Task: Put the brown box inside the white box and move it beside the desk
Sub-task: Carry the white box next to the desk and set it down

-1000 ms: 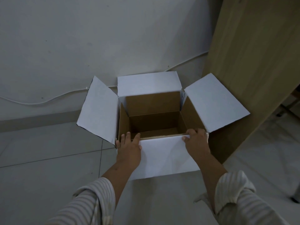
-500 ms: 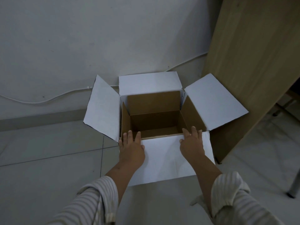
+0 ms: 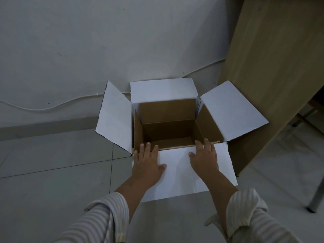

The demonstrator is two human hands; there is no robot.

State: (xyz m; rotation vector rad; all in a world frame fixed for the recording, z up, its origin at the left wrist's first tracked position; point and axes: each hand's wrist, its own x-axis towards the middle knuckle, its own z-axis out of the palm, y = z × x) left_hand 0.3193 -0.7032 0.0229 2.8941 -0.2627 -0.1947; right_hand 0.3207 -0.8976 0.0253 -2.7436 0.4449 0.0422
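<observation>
The white box [image 3: 184, 172] stands open on the floor [image 3: 52, 172], touching the desk [image 3: 271, 76]. The left hand [image 3: 147, 163] and right hand [image 3: 205, 160] lie flat, fingers spread, on its near flap. The cardboard seems light but bendable; better hold the side walls.

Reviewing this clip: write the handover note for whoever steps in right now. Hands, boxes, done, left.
Left hand: open, flat on the white box's near flap.
Right hand: open, flat on that flap, fingertips at the rim.
White box: on the floor by the wall, all flaps open, next to the desk's wooden panel.
Brown box: sits inside the white one, open and empty.
Done: nesting, placement by the desk.
Left: apparently only letting go.
</observation>
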